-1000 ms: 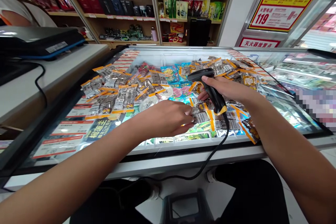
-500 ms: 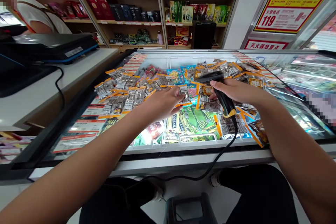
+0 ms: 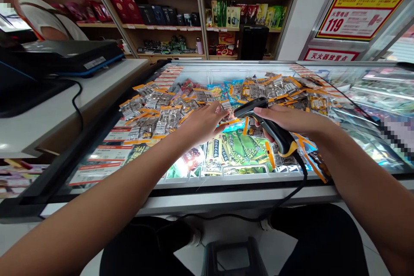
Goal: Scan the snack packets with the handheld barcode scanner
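My right hand (image 3: pixel 293 120) is closed round a black barcode scanner (image 3: pixel 265 126) with a yellow band and a black cable, its head pointing left over the freezer lid. My left hand (image 3: pixel 202 123) reaches over a small snack packet (image 3: pixel 228 113) lying among the others, its fingertips pinching the packet's edge just left of the scanner's head. Many silver and orange snack packets (image 3: pixel 161 114) lie spread on the glass lid of the chest freezer (image 3: pixel 207 189). Green pea bags (image 3: pixel 239 146) show under the glass below my hands.
A white counter (image 3: pixel 64 103) at the left bears a black device (image 3: pixel 67 54) with a cable. A person in a white top (image 3: pixel 42 15) stands behind it. Shelves of boxed goods (image 3: pixel 168 13) line the back wall. A second freezer (image 3: pixel 371 90) adjoins on the right. A dark stool (image 3: pixel 231 258) stands below.
My left hand has moved up and away from the near packets to a packet further back. The scanner has tilted, its head swinging left toward that hand.
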Tool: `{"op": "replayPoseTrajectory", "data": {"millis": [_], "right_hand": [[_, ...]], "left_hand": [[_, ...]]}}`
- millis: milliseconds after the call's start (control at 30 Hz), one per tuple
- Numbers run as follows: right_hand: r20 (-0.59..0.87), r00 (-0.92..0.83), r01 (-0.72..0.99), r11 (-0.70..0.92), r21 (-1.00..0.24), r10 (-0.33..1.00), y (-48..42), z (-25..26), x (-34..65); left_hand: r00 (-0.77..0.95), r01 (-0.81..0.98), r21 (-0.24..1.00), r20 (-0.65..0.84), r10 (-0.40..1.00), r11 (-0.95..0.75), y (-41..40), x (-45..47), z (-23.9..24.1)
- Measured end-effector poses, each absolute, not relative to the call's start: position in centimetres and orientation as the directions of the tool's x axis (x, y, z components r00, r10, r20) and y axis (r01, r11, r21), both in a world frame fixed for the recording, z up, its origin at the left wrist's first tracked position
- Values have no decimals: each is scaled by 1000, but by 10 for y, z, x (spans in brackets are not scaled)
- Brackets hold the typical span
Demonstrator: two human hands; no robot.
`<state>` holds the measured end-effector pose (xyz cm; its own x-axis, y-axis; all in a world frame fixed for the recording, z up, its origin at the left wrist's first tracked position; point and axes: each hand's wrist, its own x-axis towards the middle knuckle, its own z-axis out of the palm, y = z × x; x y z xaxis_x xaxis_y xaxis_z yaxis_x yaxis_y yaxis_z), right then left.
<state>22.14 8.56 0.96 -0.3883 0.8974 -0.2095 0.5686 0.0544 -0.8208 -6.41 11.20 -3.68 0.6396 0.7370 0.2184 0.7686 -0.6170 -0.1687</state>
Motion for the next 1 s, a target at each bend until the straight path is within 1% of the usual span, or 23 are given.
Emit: {"op": "replayPoseTrajectory", "data": {"millis": [133,333,467,533,633,700,767,833,867,933,1000], "right_hand": [[-217,-394,562,48,-826,893,84,12,221],[-268,-399,554,-2,-833,877,84,10,223],[-295,-401,542,-36,-840,867,85,8,222],[-273,-408,524,-22,-852,871,86,10,220],[-134,-367,495,72,-866,920,89,13,219],[-18,-280,560,148,-815,960,94,14,220],[44,-205,677,174,-715,978,99,12,224],[26,-179,761,155,-629,983,103,9,227],[5,-183,781,148,-607,983,105,7,227],[-27,-221,781,161,-604,975,107,4,228],[-36,-274,749,190,-634,961,107,2,227]], "left_hand": [[629,778,-194,224,745,-598,112,-64,-37],[603,798,-161,242,760,-581,114,-64,-39],[592,806,-173,252,766,-566,115,-63,-41],[581,814,-193,249,775,-549,115,-63,-40],[542,838,-229,260,799,-495,117,-65,-39],[507,859,-240,281,815,-452,118,-67,-38],[468,881,-242,310,827,-408,119,-71,-38],[421,904,-240,346,839,-355,121,-76,-38],[395,915,-235,363,844,-327,121,-79,-38],[348,935,-212,390,853,-285,121,-82,-36],[366,930,-180,390,845,-321,120,-81,-32]]}}
